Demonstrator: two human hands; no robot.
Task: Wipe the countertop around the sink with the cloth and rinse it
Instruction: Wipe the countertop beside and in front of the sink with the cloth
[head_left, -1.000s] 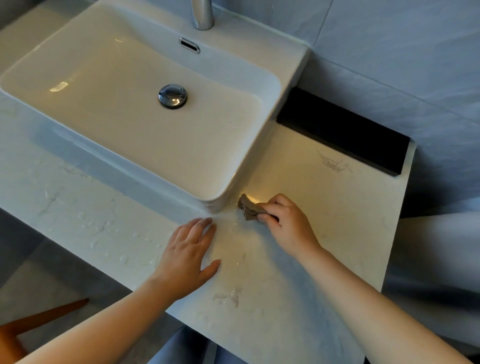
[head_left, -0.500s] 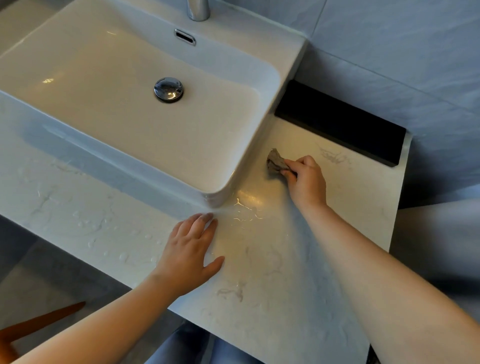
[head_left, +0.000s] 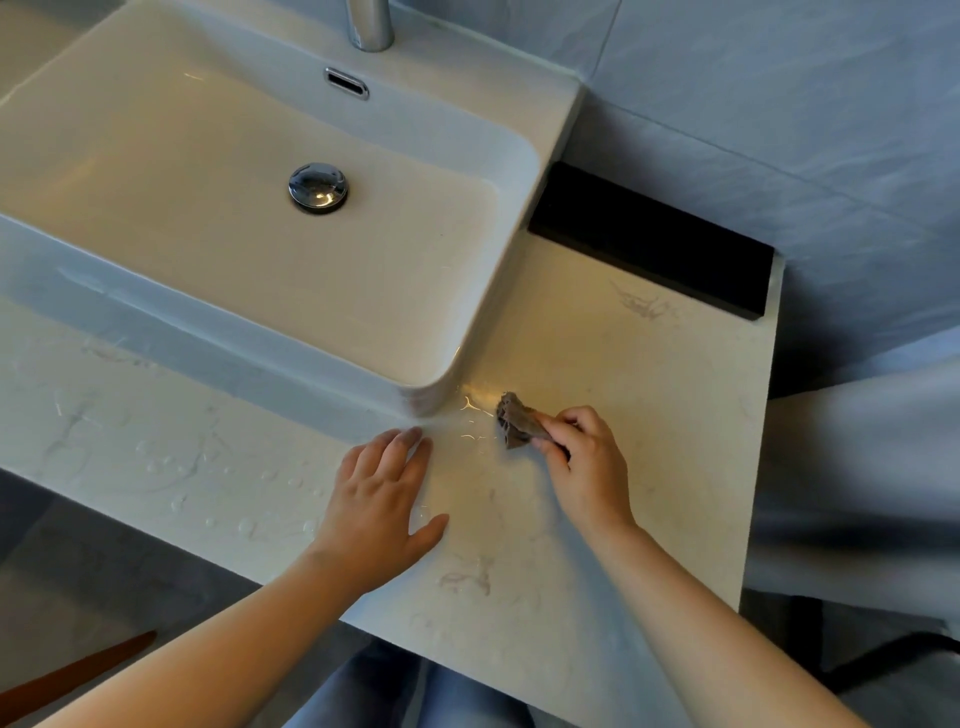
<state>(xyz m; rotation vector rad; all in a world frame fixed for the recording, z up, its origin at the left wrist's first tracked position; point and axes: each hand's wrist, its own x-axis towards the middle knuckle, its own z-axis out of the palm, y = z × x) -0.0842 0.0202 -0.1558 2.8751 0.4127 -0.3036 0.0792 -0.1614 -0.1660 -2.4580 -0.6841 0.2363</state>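
While the left hand (head_left: 382, 493) lay flat, fingers straight, on the wet surface (head_left: 649, 415), seemingly as a brace, the right hand (head_left: 587, 462) pinched the bunched cloth (head_left: 517, 423) in curled fingers against pooled water (head_left: 475, 410) just beside the sink (head_left: 452, 374).

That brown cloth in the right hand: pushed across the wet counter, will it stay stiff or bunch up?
Likely floppy: the cloth is crumpled into folds where the right hand pinches it. Probably light, since a pinch alone holds it. On the wet countertop it may drag and bunch, not glide.
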